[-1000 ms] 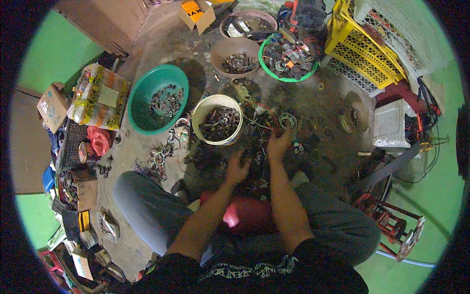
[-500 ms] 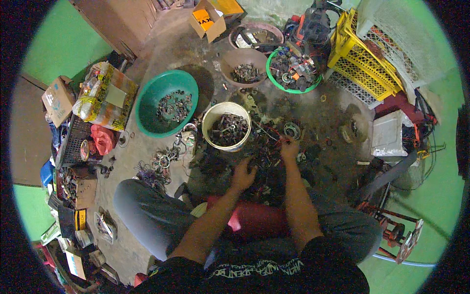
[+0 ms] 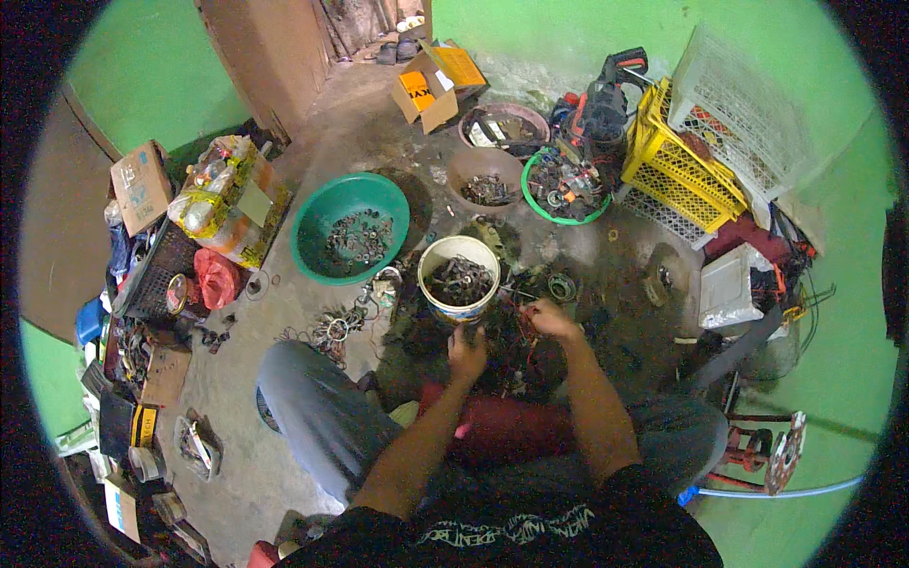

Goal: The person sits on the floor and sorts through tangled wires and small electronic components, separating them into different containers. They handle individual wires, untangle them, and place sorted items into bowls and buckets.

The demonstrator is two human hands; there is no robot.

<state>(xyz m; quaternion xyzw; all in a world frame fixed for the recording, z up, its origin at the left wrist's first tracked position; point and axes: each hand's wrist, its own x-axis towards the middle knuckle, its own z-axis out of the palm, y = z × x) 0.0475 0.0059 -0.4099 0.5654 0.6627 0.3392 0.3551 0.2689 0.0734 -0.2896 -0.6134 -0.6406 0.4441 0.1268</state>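
Observation:
A white bucket (image 3: 460, 312) filled with small dark metal parts stands on the floor in front of me. My left hand (image 3: 467, 354) is at the near side of its base, fingers bent together; whatever they hold is too dark to make out. To the right of the bucket, my right hand (image 3: 551, 320) is closed on a thin metal-shafted tool (image 3: 512, 292), whose shaft points left toward the bucket. Reddish wires and dark scraps (image 3: 523, 352) lie on the floor beneath and between my hands.
A green basin (image 3: 308, 254) with small metal rings stands left of the bucket. Beyond are a brown basin (image 3: 464, 168) and a green-rimmed basin (image 3: 579, 220) of mixed parts. Yellow crates (image 3: 682, 189) stack at the right. A wire coil (image 3: 561, 287) lies near my right hand.
The view has tilted up, showing more wall and doorway. My left hand has come nearer the bucket and its fingers have drawn together. My right hand still holds the tool, now lying flatter.

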